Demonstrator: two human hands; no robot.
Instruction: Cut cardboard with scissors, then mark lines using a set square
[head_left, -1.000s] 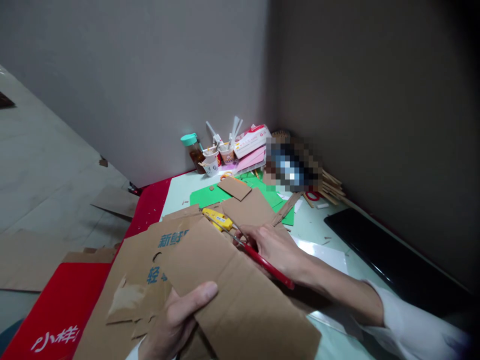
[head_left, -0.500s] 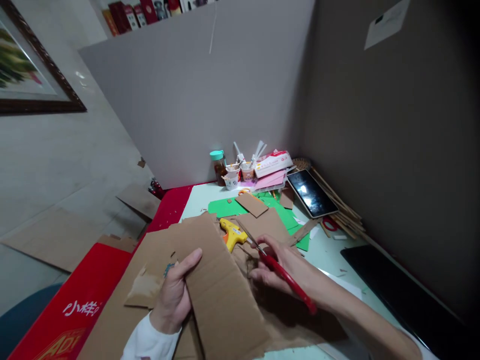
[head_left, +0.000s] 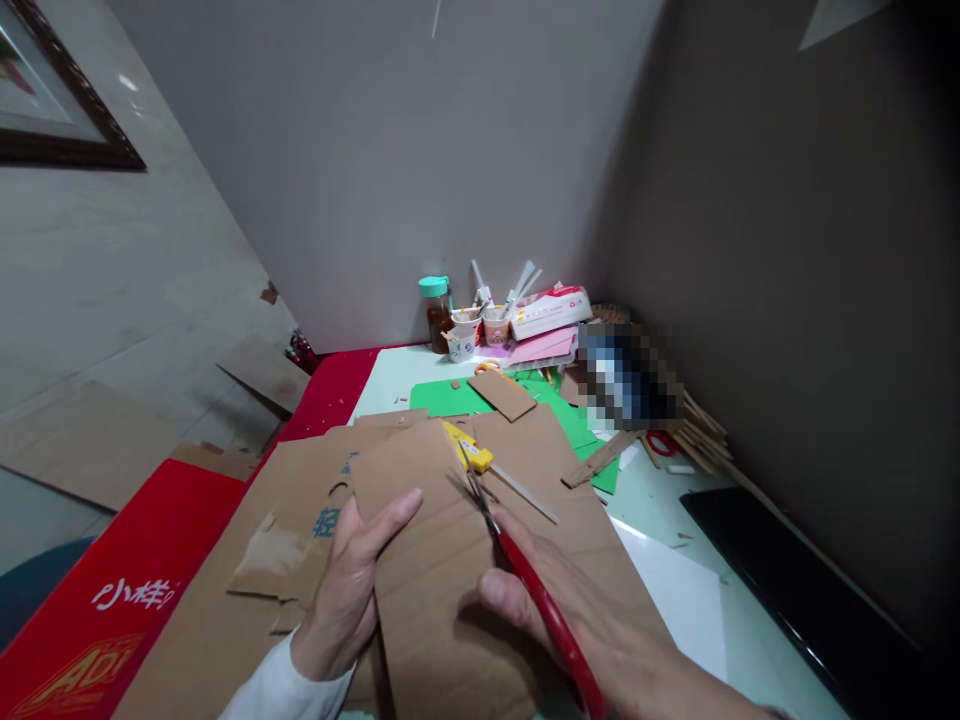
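Observation:
My left hand (head_left: pixel 351 575) grips the left edge of a brown cardboard piece (head_left: pixel 427 600), its thumb lying across the top face. In my right hand (head_left: pixel 555 610) is a pair of red-handled scissors (head_left: pixel 534 590). The blades point up and away over the cardboard's right edge, slightly parted; whether they touch it I cannot tell. Just beyond the tips lies a yellow hot glue gun (head_left: pixel 474 455), partly hidden by the cardboard, with a pale glue stick (head_left: pixel 525 492) running out from it. More flat cardboard (head_left: pixel 592 560) lies underneath.
Green sheets (head_left: pixel 442 397) and a small cardboard strip (head_left: pixel 501 394) lie farther back. Paper cups (head_left: pixel 496 328), a teal-lidded jar (head_left: pixel 437 315) and a tissue pack (head_left: pixel 551 310) stand by the partition. A black panel (head_left: pixel 787 580) lies right, a red box (head_left: pixel 127 590) left.
My right hand has brought the scissors nearer, over the held cardboard's right edge. The cardboard has shifted and turned, now covering more of the glue gun. The view has tilted slightly.

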